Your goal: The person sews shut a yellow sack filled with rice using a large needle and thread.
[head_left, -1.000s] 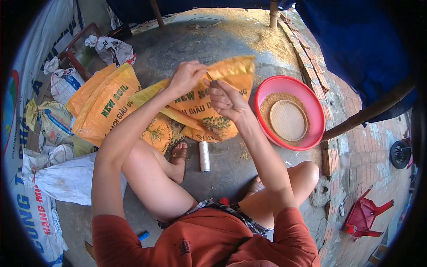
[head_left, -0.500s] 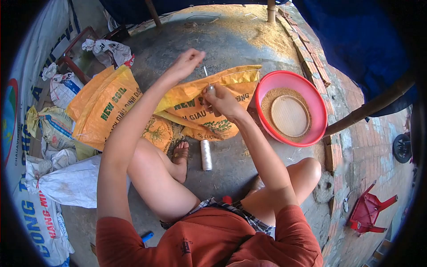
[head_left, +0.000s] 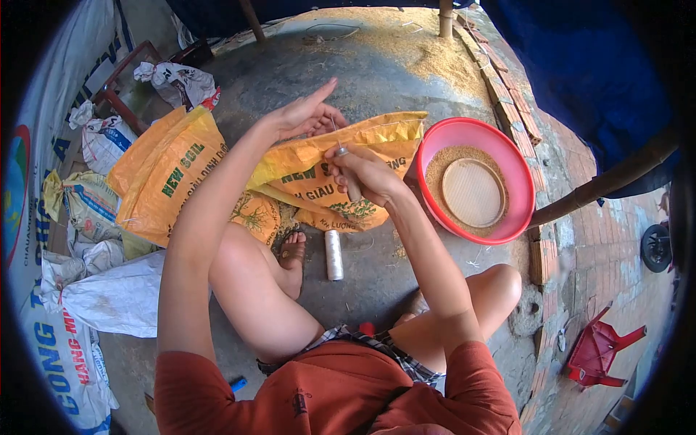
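My left hand (head_left: 301, 118) is above the folded yellow top edge of an orange sack (head_left: 312, 190), its fingers stretched apart near a thin metal needle. The handled needle tool (head_left: 351, 181) is in my right hand (head_left: 371, 171), with its handle toward me and its point up toward my left hand. My right hand is in front of the printed sack. Any thread at the needle is too fine to make out. A white thread spool (head_left: 333, 255) stands on the floor below the sack.
A pink basin (head_left: 528, 190) with grain and a round sieve (head_left: 473, 190) sits right of the sack. More orange sacks (head_left: 174, 163) and white sacks (head_left: 119, 293) lie left. Bricks (head_left: 544, 259) line the floor's right side, with a red stool (head_left: 600, 350) beyond.
My left hand has lowered a little and its fingers have spread out near the needle. My right hand has shifted slightly down, with the tool's handle now more visible.
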A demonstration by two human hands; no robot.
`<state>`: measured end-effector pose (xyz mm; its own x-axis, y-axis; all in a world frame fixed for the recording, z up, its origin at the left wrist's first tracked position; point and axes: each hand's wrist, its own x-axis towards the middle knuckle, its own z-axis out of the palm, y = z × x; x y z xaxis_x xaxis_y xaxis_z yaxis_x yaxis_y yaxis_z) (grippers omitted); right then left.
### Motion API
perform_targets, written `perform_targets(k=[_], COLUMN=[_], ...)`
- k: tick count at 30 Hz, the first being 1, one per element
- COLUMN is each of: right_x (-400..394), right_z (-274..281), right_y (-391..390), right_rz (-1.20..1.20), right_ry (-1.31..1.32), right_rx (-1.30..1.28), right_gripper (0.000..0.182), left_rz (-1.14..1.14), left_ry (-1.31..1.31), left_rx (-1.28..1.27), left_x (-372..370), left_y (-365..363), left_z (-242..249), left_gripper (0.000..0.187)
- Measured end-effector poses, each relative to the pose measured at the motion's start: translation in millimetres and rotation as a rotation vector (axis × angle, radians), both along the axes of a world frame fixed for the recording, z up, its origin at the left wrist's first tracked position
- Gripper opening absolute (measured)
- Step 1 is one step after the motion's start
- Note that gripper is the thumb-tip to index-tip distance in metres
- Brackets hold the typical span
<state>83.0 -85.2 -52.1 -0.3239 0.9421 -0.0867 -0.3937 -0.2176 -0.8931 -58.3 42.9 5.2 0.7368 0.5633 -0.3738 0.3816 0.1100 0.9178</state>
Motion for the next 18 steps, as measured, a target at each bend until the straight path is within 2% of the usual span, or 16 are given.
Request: perform_targets(k=[2,4,5,6,7,10,13,15,18], right_x=[4,6,9,10,11,12,11,6,6], right_z=[2,1,-2,-5,-7,-11,-10,-7,-12], right_y=[1,2,4,6,7,8,7,5,7], right_rz=[0.051,0.054,0.088,0.123,0.125,0.112,0.142,0.004,0.001], right_ry=[0.223,0.266,0.323,0.378,0.378,0.37,0.335,0.254,0.264], right_rx=[-0.116,-0.142,-0.162,-0.182,-0.183,-0.151,-0.101,-0.1,-0.123], right_gripper=[0.014,0.016,0.015,0.014,0.014,0.012,0.013,0.016,0.019], left_rz=[0.019,0.028,0.029,0.044,0.059,0.105,0.136,0.143,0.158], left_ry=[-0.02,0.012,0.014,0.009,0.004,0.013,0.005,0.001,0.008], left_rx=[-0.016,0.15,0.149,0.225,0.3,0.428,0.512,0.546,0.604], left_x=[-6,-14,-18,-21,-23,-26,-26,-25,-26], left_y=[3,7,8,7,7,2,-4,-2,-1], left_z=[4,7,7,8,9,12,15,13,10], left_gripper=[0.073,0.053,0.053,0.043,0.033,0.022,0.019,0.018,0.017])
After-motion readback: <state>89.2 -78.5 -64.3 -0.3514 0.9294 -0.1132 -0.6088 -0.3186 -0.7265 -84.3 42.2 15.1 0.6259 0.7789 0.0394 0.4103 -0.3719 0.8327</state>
